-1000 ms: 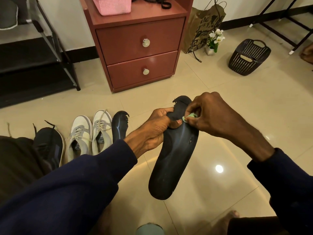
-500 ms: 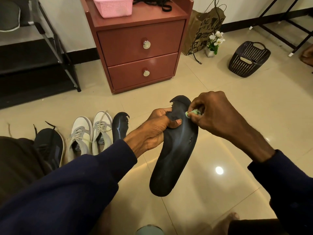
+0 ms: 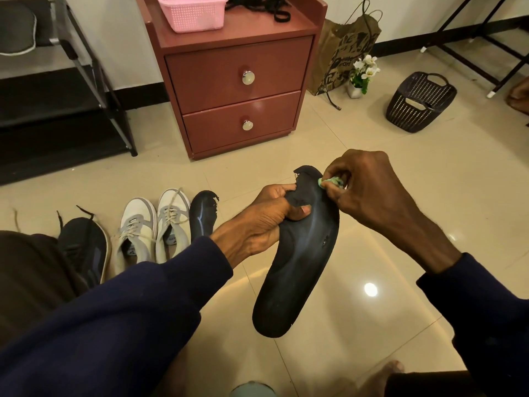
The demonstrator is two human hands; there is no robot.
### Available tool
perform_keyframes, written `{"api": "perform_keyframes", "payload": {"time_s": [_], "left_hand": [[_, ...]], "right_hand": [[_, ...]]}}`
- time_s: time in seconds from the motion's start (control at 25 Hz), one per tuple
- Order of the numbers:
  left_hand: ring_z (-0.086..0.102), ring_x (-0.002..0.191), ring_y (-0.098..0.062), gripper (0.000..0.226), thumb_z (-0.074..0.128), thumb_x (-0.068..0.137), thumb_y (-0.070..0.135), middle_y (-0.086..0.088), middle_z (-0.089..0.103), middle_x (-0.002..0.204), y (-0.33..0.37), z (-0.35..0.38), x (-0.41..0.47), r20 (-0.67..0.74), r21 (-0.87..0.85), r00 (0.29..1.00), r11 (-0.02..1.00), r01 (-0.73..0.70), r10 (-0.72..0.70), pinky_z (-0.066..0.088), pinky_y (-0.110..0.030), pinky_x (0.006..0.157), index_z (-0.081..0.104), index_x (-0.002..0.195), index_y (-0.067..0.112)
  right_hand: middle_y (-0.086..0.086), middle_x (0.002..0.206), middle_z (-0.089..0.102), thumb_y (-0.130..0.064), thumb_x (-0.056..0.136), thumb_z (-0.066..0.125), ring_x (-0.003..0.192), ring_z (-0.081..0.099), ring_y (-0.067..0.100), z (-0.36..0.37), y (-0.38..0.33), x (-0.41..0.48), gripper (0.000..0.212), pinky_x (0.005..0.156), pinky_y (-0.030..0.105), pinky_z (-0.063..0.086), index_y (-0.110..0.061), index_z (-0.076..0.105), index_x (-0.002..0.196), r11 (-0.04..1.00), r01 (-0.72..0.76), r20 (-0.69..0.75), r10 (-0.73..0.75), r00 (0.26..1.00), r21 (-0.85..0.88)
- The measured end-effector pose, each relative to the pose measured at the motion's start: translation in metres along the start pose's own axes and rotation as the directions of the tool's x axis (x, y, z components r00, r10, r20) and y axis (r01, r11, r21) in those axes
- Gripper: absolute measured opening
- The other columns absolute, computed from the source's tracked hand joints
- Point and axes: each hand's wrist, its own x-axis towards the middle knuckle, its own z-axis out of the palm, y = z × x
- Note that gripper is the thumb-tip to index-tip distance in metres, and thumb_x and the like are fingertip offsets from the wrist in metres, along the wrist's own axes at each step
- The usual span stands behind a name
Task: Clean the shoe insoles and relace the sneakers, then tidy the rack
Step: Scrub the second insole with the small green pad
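Note:
My left hand (image 3: 263,222) grips a black insole (image 3: 300,262) near its torn toe end and holds it up over the floor. My right hand (image 3: 369,190) pinches a small green cloth (image 3: 330,181) against the insole's upper right edge. A second black insole (image 3: 201,214) lies on the floor beside a pair of white-and-grey sneakers (image 3: 156,224). A black sneaker (image 3: 84,247) with loose laces sits left of them. The black shoe rack (image 3: 60,90) stands at the far left.
A red-brown two-drawer cabinet (image 3: 237,81) stands ahead, with a pink basket (image 3: 193,12) and black laces (image 3: 263,7) on top. To the right are a brown paper bag (image 3: 346,50), a small white flower pot (image 3: 360,75), and a black basket (image 3: 419,101) on the tiled floor.
My right hand has slid the green cloth up along the insole toward its toe end. My left hand keeps the same grip.

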Motion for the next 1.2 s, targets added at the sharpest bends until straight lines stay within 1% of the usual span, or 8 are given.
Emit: {"api": "perform_keyframes", "payload": {"time_s": [0.12, 0.32, 0.48, 0.64, 0.84, 1.0, 1.12, 1.2], "left_hand": [[0.071, 0.089, -0.026, 0.032, 0.056, 0.090, -0.019, -0.018, 0.071, 0.103, -0.001, -0.001, -0.001, 0.004, -0.002, 1.000, 1.000, -0.008, 0.008, 0.062, -0.032, 0.082, 0.064, 0.119, -0.007], [0.069, 0.092, -0.029, 0.032, 0.057, 0.090, -0.019, -0.019, 0.069, 0.105, -0.001, 0.000, 0.000, 0.038, 0.023, 0.999, 1.000, 0.008, -0.009, 0.060, -0.034, 0.083, 0.064, 0.119, -0.006], [0.068, 0.098, -0.031, 0.035, 0.056, 0.089, -0.020, -0.018, 0.070, 0.107, -0.002, -0.001, 0.001, 0.043, 0.052, 0.999, 0.998, 0.020, -0.022, 0.060, -0.034, 0.084, 0.065, 0.118, -0.002], [0.064, 0.107, -0.037, 0.040, 0.056, 0.090, -0.021, -0.023, 0.067, 0.116, -0.002, -0.002, 0.001, 0.069, 0.083, 0.997, 0.996, 0.032, -0.038, 0.056, -0.040, 0.094, 0.061, 0.126, -0.005], [0.061, 0.110, -0.039, 0.039, 0.054, 0.090, -0.021, -0.025, 0.064, 0.119, -0.004, -0.002, 0.002, 0.046, 0.100, 0.999, 0.995, 0.020, -0.025, 0.053, -0.040, 0.097, 0.063, 0.124, -0.003], [0.062, 0.105, -0.039, 0.038, 0.055, 0.089, -0.022, -0.024, 0.066, 0.114, -0.001, -0.003, 0.002, 0.054, 0.068, 0.999, 0.998, 0.005, -0.009, 0.054, -0.040, 0.093, 0.063, 0.123, -0.005], [0.067, 0.099, -0.033, 0.038, 0.053, 0.089, -0.023, -0.020, 0.068, 0.108, 0.000, -0.004, 0.002, 0.048, 0.039, 0.999, 0.999, -0.011, 0.009, 0.059, -0.035, 0.085, 0.064, 0.120, -0.003], [0.068, 0.096, -0.031, 0.036, 0.053, 0.089, -0.023, -0.020, 0.069, 0.107, -0.001, -0.004, 0.002, 0.048, 0.034, 0.999, 0.999, -0.005, 0.004, 0.059, -0.036, 0.086, 0.066, 0.116, -0.002]], "right_hand": [[-0.006, 0.085, 0.070, -0.017, 0.082, 0.080, 0.071, 0.063, 0.006, 0.001, -0.007, -0.002, 0.005, 0.057, 0.011, 0.044, -0.018, 0.079, 0.087, 0.991, 0.022, 0.145, -0.041, 0.989, 0.132], [0.005, 0.092, 0.070, -0.018, 0.084, 0.078, 0.079, 0.063, 0.017, 0.003, 0.003, 0.002, 0.010, 0.072, 0.033, 0.056, -0.013, 0.078, 0.093, 1.000, 0.031, -0.129, -0.030, 0.991, 0.003], [-0.005, 0.089, 0.071, -0.023, 0.083, 0.080, 0.075, 0.063, 0.008, -0.001, -0.003, 0.001, 0.010, 0.063, 0.021, 0.053, -0.018, 0.079, 0.091, 0.984, 0.034, 0.039, -0.042, 0.998, 0.175], [-0.001, 0.088, 0.070, -0.021, 0.084, 0.079, 0.072, 0.061, 0.010, -0.006, 0.003, 0.005, 0.010, 0.064, 0.019, 0.053, -0.014, 0.079, 0.092, 0.997, -0.014, -0.094, 0.021, 0.995, 0.071], [-0.005, 0.088, 0.071, -0.020, 0.082, 0.080, 0.076, 0.064, 0.007, -0.001, -0.009, -0.001, 0.008, 0.062, 0.019, 0.053, -0.019, 0.079, 0.090, 0.991, 0.040, 0.139, -0.058, 0.989, 0.130], [0.004, 0.092, 0.072, -0.020, 0.084, 0.079, 0.078, 0.065, 0.017, -0.005, -0.001, 0.003, 0.013, 0.070, 0.026, 0.054, -0.013, 0.079, 0.095, 0.999, -0.011, -0.056, 0.008, 0.998, -0.042], [-0.004, 0.086, 0.073, -0.020, 0.081, 0.082, 0.073, 0.064, 0.007, -0.006, -0.009, -0.002, 0.007, 0.059, 0.013, 0.047, -0.019, 0.080, 0.088, 0.993, 0.010, 0.177, -0.031, 0.984, 0.115], [-0.004, 0.084, 0.073, -0.023, 0.081, 0.081, 0.073, 0.064, 0.007, -0.002, -0.009, -0.002, 0.007, 0.058, 0.015, 0.048, -0.020, 0.080, 0.087, 0.997, 0.006, 0.227, -0.023, 0.974, 0.074]]}}
